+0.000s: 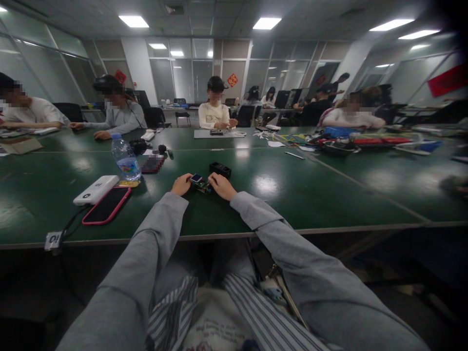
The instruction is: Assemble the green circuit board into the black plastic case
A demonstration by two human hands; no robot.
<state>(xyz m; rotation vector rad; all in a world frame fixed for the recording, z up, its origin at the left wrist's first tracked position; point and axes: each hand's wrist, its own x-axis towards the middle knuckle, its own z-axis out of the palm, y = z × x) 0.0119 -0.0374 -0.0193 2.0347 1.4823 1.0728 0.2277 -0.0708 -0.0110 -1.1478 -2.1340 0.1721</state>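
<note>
A small green circuit board (203, 186) with a little screen (196, 178) on its left end is held just above the green table (278, 204). My left hand (182, 185) is closed on the board's left end, by the screen. At its right end, the bent fingers of my right hand (221, 186) are closed on the edge; the fingertips are small and partly hidden. Right behind the board and my right hand lies a black box-shaped part (220, 169) with openings in its top.
To the left are a water bottle (126, 160), a white power bank (96, 189) with a cable, and a pink-edged phone (107, 205). Cables and tools (340, 141) lie at the back right. Several people sit across the table.
</note>
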